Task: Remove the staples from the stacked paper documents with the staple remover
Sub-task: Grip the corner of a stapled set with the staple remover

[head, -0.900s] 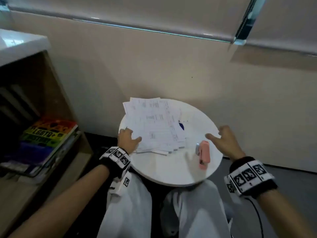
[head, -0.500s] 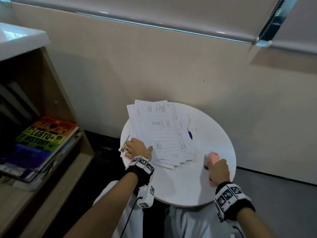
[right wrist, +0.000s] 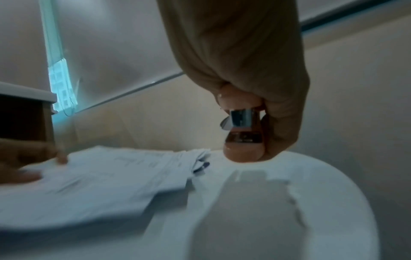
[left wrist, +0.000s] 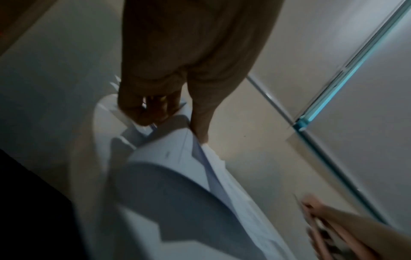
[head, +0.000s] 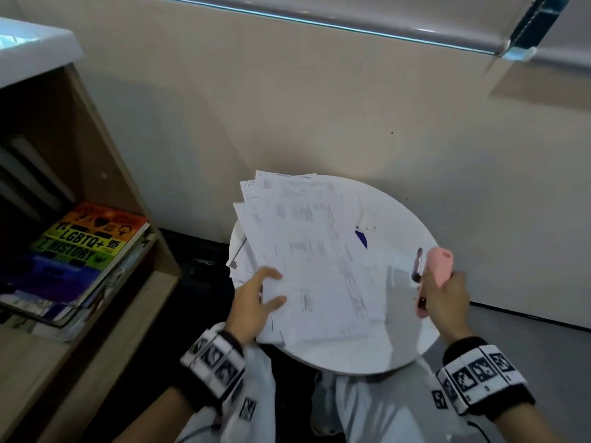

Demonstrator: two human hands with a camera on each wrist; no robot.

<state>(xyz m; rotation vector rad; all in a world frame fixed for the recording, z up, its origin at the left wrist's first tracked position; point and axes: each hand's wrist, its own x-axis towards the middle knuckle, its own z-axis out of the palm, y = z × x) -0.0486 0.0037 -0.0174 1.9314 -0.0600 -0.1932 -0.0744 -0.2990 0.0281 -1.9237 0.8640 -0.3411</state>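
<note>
Two grips: left hand [head: 252,306] around papers [head: 319,266], right hand [head: 446,298] around staple remover [head: 438,263].

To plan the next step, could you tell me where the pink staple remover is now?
In the head view the staple remover is gripped in the right hand over the round table, right of the papers.
</note>
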